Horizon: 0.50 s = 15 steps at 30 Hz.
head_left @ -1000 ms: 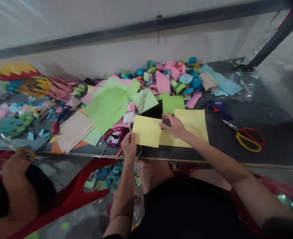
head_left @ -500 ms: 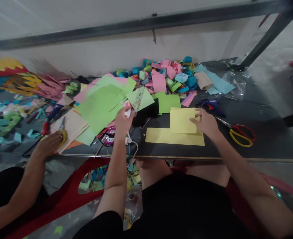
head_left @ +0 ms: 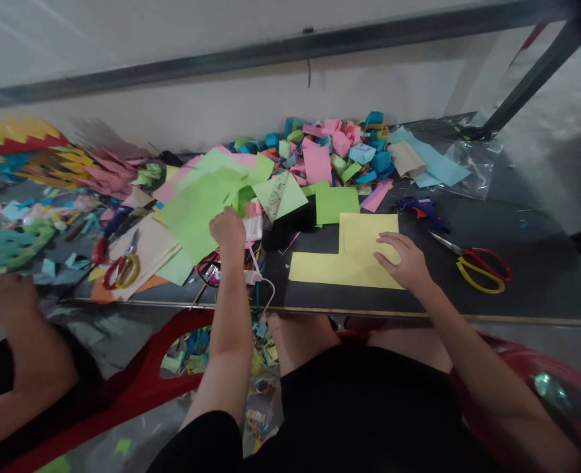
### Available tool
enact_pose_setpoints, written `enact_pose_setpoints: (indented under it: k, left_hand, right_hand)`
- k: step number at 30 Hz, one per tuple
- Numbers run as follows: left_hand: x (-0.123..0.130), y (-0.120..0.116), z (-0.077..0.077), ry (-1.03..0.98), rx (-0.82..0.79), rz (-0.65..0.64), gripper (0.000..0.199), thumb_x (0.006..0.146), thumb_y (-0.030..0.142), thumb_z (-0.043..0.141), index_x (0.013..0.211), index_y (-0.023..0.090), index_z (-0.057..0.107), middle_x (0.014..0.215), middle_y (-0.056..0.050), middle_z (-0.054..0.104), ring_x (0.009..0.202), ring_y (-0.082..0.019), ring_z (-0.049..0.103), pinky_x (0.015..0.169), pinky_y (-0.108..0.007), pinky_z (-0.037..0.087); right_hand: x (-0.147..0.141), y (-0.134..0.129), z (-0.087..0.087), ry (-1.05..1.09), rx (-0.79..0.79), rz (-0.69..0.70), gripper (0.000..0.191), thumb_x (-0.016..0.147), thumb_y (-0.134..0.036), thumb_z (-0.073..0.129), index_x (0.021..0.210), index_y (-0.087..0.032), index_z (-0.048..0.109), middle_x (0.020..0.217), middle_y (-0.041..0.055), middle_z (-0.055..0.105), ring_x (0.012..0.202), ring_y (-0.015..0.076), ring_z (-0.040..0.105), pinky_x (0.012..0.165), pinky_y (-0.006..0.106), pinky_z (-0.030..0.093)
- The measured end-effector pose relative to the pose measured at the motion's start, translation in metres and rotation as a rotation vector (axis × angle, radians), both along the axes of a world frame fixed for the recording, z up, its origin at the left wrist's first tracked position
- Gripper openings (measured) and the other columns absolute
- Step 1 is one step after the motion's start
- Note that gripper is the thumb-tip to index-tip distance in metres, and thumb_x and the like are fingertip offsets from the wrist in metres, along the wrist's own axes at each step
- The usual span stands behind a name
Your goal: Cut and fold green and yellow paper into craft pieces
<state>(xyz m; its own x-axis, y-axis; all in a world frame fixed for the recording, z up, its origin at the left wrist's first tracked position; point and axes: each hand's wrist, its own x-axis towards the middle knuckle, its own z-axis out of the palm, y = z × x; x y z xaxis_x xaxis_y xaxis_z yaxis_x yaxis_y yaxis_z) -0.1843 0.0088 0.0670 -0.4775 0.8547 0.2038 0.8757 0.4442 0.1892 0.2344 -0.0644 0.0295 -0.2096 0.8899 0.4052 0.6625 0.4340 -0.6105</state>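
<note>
My left hand [head_left: 229, 230] is closed on the near right edge of a large light-green paper sheet [head_left: 189, 210], whose corner is bent up beside it. Its fingertips are partly hidden. On the dark table [head_left: 532, 276], my right hand [head_left: 405, 259] rests open, fingers apart, at the right side of yellow paper [head_left: 367, 236]. That paper is a squarish piece overlapping a long strip [head_left: 315, 268]. A white plug or adapter [head_left: 254, 227] with a cable lies just right of my left hand.
Scissors [head_left: 482, 266] and a blue glue gun [head_left: 423, 211] lie to the right. Other scissors [head_left: 123, 266] sit on pale paper at left. Rolled coloured paper pieces [head_left: 337, 148] are heaped at the back. A co-worker's hand [head_left: 12, 295] is at far left.
My left hand has left the white plug and moved left onto the green sheet. My right hand has loosened from the yellow paper and spread. The co-worker's hand has left the scissors.
</note>
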Motion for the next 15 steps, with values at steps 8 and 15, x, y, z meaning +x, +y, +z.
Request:
enact_pose_setpoints:
  k: [8, 15]
  left_hand:
    - [0.143, -0.046, -0.002, -0.254, 0.199, -1.005, 0.021, 0.099, 0.023, 0.043, 0.096, 0.018, 0.063, 0.123, -0.019, 0.071, 0.129, -0.033, 0.063, 0.116, -0.057, 0.043]
    - [0.192, -0.068, -0.011, -0.379, 0.107, -1.341, 0.027, 0.103, 0.029, 0.038, 0.096, 0.024, 0.064, 0.121, -0.016, 0.075, 0.116, -0.028, 0.072, 0.104, -0.05, 0.057]
  right_hand:
    - [-0.035, 0.008, 0.015, 0.573, -0.494, 0.223, 0.07, 0.083, -0.069, 0.065, 0.136, -0.024, 0.059, 0.131, 0.0148, 0.071, 0.112, 0.0279, 0.072, 0.086, 0.043, 0.062]
    - [-0.036, 0.054, 0.001, 0.578, -0.628, -0.071, 0.045, 0.069, -0.053, 0.079, 0.096, -0.017, 0.075, 0.086, 0.0081, 0.078, 0.073, 0.0229, 0.073, 0.063, 0.035, 0.061]
